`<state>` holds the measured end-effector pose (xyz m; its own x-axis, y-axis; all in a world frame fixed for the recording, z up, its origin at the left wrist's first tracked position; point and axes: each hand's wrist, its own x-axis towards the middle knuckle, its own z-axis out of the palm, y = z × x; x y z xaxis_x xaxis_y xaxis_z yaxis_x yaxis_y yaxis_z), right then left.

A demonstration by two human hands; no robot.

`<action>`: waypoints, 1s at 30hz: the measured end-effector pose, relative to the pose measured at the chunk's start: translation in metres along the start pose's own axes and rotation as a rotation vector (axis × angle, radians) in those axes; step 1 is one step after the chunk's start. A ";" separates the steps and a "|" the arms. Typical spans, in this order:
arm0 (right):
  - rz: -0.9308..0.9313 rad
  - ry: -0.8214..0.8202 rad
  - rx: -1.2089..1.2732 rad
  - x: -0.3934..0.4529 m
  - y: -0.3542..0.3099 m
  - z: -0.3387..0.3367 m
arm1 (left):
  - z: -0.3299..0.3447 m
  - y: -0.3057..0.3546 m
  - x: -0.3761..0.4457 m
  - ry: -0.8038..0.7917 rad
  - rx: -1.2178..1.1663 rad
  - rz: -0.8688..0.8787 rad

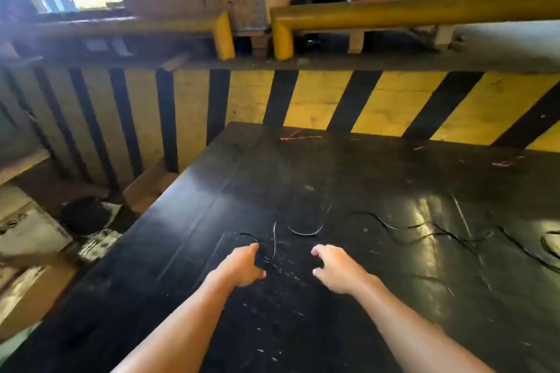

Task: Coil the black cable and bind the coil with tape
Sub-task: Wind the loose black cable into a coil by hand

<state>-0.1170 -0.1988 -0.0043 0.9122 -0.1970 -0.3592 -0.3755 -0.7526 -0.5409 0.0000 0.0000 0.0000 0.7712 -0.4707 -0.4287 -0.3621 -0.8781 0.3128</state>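
The desk (333, 175) is black and smooth with a semi-gloss sheen, scuffed with pale scratches. The cable (306, 232) looks glossy, catching light. The barrier (318, 100) behind is painted wood; the rail (424, 9) is glossy yellow painted metal.

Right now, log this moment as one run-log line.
left hand: pinching black cable | right hand: open, hovering | cable: loose on black table | tape: unseen

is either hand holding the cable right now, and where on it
The left hand pinches the black cable at a loop near its fingertips. The right hand hovers with curled fingers; no grip on anything can be seen.
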 end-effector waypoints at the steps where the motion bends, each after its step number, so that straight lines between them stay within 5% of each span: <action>1: -0.021 0.023 0.019 0.009 -0.006 0.006 | 0.004 0.001 0.006 0.020 -0.042 0.015; 7: -0.237 0.173 -0.310 0.052 -0.034 0.021 | 0.034 0.013 0.034 0.114 -0.334 0.058; 12: -0.262 0.135 -0.507 0.062 -0.037 0.022 | 0.039 0.022 0.025 0.100 -0.260 0.120; 18: -0.222 0.191 -0.338 0.033 -0.022 0.000 | -0.013 0.034 -0.002 0.163 -0.151 0.211; 24: -0.389 0.498 -0.411 -0.036 -0.014 -0.069 | -0.082 0.067 -0.061 0.193 -0.066 0.304; 27: -0.395 0.557 -0.424 -0.083 -0.020 -0.116 | -0.110 0.091 -0.100 0.160 -0.151 0.332; 30: -0.375 0.683 -0.308 -0.138 -0.025 -0.154 | -0.132 0.125 -0.156 -0.059 -0.454 0.469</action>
<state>-0.2083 -0.2499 0.1762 0.9038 -0.1622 0.3960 -0.0567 -0.9626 -0.2648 -0.0965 -0.0251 0.2174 0.5506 -0.8101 -0.2013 -0.3859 -0.4609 0.7991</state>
